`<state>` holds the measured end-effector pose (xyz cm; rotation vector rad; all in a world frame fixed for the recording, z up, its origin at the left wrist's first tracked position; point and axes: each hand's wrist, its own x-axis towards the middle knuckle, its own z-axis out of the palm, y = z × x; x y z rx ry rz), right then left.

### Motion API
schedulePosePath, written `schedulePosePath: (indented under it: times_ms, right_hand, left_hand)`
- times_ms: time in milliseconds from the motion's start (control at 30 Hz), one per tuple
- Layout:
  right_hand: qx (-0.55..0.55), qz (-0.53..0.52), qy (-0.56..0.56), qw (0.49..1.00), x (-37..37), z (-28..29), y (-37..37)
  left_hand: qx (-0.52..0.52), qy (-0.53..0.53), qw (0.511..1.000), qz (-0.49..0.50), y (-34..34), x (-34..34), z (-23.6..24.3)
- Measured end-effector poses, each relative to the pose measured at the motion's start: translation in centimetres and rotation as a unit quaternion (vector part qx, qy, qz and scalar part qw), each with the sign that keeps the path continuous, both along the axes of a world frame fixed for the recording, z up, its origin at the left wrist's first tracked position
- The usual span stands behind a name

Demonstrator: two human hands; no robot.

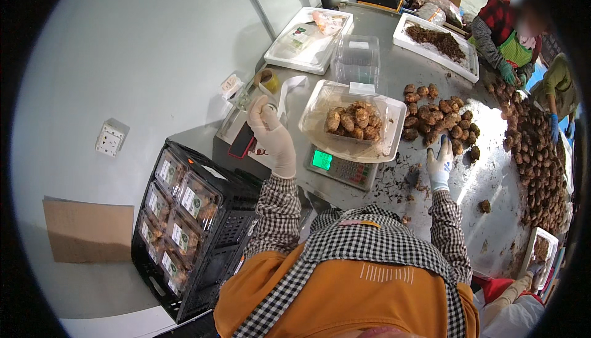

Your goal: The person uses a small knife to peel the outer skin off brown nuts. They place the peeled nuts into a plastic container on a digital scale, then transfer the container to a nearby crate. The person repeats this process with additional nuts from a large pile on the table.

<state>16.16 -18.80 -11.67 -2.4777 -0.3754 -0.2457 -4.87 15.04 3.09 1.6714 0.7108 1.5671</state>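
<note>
Two gloved hands work over a steel table (394, 61). The left hand (271, 130) is curled around a small label or sticker by the tape roll (266, 79), just left of the scale (340, 167). On the scale sits a clear plastic tray (320, 101) filled with brown tubers (353, 121). The right hand (440, 161) lies open and flat, fingers spread, holding nothing, at the near edge of a loose tuber pile (438, 116). A black crate (203, 227) of packed boxes stands at lower left.
</note>
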Motion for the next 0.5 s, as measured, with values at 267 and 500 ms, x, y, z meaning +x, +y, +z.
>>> schedulePosePath:
  times_ms: [267, 500]
  right_hand:
    - [-0.116, 0.044, 0.074, 0.990, 4.1, -0.9, 0.4]
    - [-0.163, 0.065, 0.139, 0.975, 3.0, 1.3, 2.7]
  left_hand:
    - [-0.077, -0.043, 0.994, -0.062, -0.9, 0.2, 0.6]
    - [-0.075, -0.002, 0.995, -0.060, -0.7, 0.2, 0.3]
